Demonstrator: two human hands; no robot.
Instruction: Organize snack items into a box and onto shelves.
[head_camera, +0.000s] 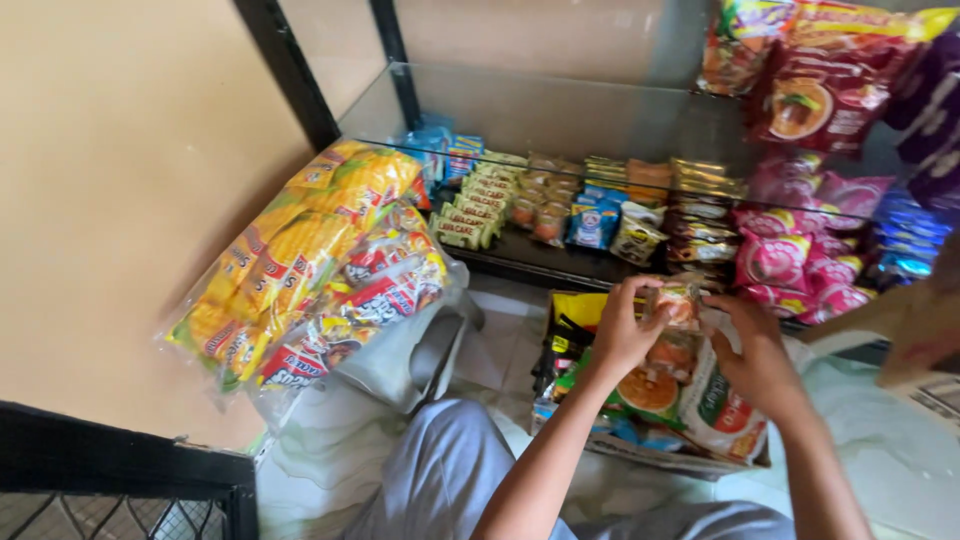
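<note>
**Hands at a snack carton beneath a stocked shelf**

The scene was a tiled floor (505, 350) beside a plain tan wall (120, 200), with a dark shelf (540, 265) carrying rows of small packets. A clear bag of yellow and red snack packs (300, 260) leaned against the wall at left. On the floor stood an open cardboard carton (640, 455) holding assorted pouches. Above it, the left hand (622, 330) was closed around a small orange snack packet (678, 305), fingers curled over its left edge. The right hand (760, 355) gripped the same packet's right side, just over a white and green pouch (715, 405).
</note>
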